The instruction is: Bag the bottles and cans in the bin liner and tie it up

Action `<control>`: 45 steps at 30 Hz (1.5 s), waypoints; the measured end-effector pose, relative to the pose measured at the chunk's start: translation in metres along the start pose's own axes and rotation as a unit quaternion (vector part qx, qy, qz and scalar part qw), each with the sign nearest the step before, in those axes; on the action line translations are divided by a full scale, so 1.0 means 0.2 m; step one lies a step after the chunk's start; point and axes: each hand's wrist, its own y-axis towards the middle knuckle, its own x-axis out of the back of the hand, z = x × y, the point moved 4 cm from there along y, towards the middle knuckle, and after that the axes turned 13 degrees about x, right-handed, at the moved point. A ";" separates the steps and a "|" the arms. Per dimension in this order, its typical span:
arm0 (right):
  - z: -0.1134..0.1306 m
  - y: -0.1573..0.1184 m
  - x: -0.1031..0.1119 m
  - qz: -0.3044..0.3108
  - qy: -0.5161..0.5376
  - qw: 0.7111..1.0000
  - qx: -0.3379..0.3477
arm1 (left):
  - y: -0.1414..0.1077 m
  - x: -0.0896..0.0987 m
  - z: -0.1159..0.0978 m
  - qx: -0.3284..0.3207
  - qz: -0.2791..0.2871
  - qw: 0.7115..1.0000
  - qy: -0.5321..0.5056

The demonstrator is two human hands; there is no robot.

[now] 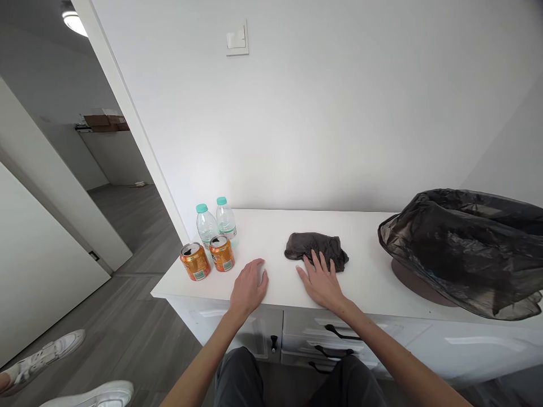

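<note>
My right hand [323, 282] lies with fingers spread, its fingertips on the near edge of a folded, wrinkled dark bundle [303, 244]; whether this is a cloth or a plastic bag I cannot tell. My left hand [249, 287] rests on the white cabinet top [275, 294], palm down, thumb apart from the lightly bent fingers, holding nothing. Just left of it stand two opened orange drink cans, one nearer the edge [195, 262] and one beside it [222, 253]. Behind them are two clear plastic bottles with teal caps, a left one [206, 222] and a right one [225, 217].
On the right of the cabinet stands a brown bin [418, 285] with a black bin liner [458, 249] hanging over its rim. Drawers with black handles [343, 333] are below. A light switch [237, 39] is on the wall. Another person's white shoes [55, 350] show at lower left.
</note>
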 end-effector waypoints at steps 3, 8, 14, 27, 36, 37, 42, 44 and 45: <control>-0.04 0.03 -0.01 -0.012 -0.005 1.000 0.004 | 0.00 0.00 0.00 -0.003 -0.002 1.000 -0.003; -0.02 -0.02 -0.01 -0.015 0.003 1.000 0.019 | 0.00 0.00 0.00 0.000 -0.003 1.000 0.002; 0.01 -0.13 0.03 -0.026 0.044 0.996 0.069 | 0.00 0.01 -0.02 -0.016 -0.002 1.000 0.005; -0.53 0.23 0.37 -0.110 0.046 0.987 -0.105 | -0.02 0.02 -0.04 -0.033 -0.014 0.999 0.010; -0.40 0.23 0.40 -0.089 0.118 0.989 -0.009 | -0.02 0.02 -0.02 -0.046 -0.012 0.999 -0.013; -0.35 0.20 0.44 -0.103 0.125 0.987 0.012 | -0.01 0.02 -0.03 -0.050 -0.012 0.998 -0.019; -0.11 -0.02 0.71 -0.210 0.151 0.946 0.197 | 0.01 0.12 -0.14 -0.064 -0.066 0.994 -0.066; -0.05 -0.15 0.75 -0.209 0.133 0.934 0.257 | 0.01 0.21 -0.22 -0.082 -0.119 0.985 -0.090; -0.02 -0.21 0.75 -0.202 0.122 0.930 0.280 | 0.00 0.25 -0.26 -0.096 -0.138 0.981 -0.096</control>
